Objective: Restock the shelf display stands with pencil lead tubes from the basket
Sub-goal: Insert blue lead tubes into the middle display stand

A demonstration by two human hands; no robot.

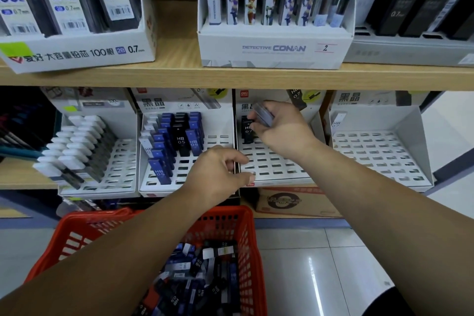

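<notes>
Several white slotted display stands sit on the lower shelf. My right hand (pixel 278 129) holds a few grey lead tubes (pixel 264 113) over the back left corner of the third stand (pixel 277 164), where black HB 0.7 tubes (pixel 247 129) stand in slots. My left hand (pixel 218 170) grips the front corner of that stand, thumb on its front edge. The second stand (pixel 164 186) holds blue and black HB 0.5 tubes (pixel 177 136). A red basket (pixel 246 236) below is full of loose lead tubes (pixel 202 279).
The leftmost stand (pixel 120 161) holds white-capped tubes; the rightmost stand (pixel 377 154) holds one tube at its back left. The upper shelf (pixel 230 75) carries boxes of 0.7 mm leads and a Detective Conan box (pixel 274 49). A cardboard box (pixel 295 201) lies under the shelf.
</notes>
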